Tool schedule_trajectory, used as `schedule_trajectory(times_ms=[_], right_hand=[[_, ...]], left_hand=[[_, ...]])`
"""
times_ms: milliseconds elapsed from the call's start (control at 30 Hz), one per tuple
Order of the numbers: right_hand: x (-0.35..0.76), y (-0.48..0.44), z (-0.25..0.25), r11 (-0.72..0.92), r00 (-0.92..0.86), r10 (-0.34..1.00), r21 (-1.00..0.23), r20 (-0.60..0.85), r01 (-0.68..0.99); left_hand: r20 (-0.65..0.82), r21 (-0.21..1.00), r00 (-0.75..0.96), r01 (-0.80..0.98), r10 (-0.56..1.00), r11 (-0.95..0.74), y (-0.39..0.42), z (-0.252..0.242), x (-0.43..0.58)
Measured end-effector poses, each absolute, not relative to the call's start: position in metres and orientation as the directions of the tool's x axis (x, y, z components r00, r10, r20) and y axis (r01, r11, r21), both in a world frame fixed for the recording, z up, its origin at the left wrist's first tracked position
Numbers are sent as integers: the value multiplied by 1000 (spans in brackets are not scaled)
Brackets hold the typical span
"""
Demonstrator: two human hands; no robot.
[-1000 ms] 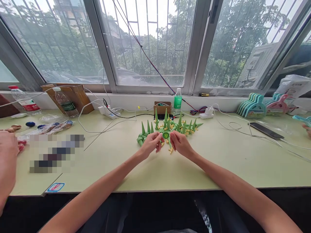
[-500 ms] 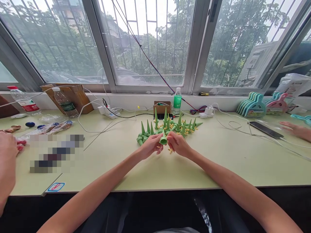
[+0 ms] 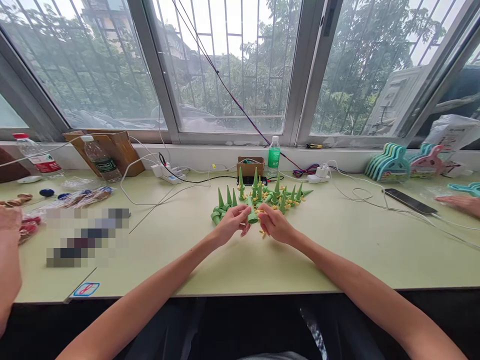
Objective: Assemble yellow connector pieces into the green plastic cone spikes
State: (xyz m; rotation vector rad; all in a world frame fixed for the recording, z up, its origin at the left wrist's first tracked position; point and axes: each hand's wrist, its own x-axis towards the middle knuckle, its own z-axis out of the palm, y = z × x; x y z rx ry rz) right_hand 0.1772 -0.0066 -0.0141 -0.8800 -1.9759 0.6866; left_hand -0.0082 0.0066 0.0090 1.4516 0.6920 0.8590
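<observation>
Pale table (image 3: 150,265) below barred windows (image 3: 232,75); left hand (image 3: 234,221) pinching green cone (image 3: 252,218), right hand (image 3: 276,223) beside, grip unclear

Small workshop is suggested: long worktable (image 3: 337,245) is set below barred windows (image 3: 228,75), green cone-shaped parts (image 3: 276,190) are heaped, teal plastic pieces (image 3: 388,165) are grouped, other people's hands (image 3: 461,203) are seen at both sides.

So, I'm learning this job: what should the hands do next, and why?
Probably bring a yellow piece to the green cone with the right hand: the left hand holds the cone, and yellow pieces lie close by.
</observation>
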Motion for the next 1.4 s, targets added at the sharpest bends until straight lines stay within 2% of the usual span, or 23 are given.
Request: schedule_trajectory(times_ms=[333,733,1033,1267,1400], right_hand=[[178,-6,-16,595,-385,794,-730,470,337],[178,-4,-18,573,-352,815,-729,461,373],[176,-7,-12,509,-325,852,-791,409,339],[178,-5,-13,438,-344,880,-840,327,321],[176,-4,-13,396,-332,895,-876,300,275]], left_hand=[[257,942,482,70,838,-329,5,8,-8],[379,868,398,161,835,-471,3,5,-4],[528,688,436,283,728,-669,8,-4,-6],[650,463,539,278,536,-841,7,-4,-9],[659,451,528,292,535,-843,5,-3,-7]])
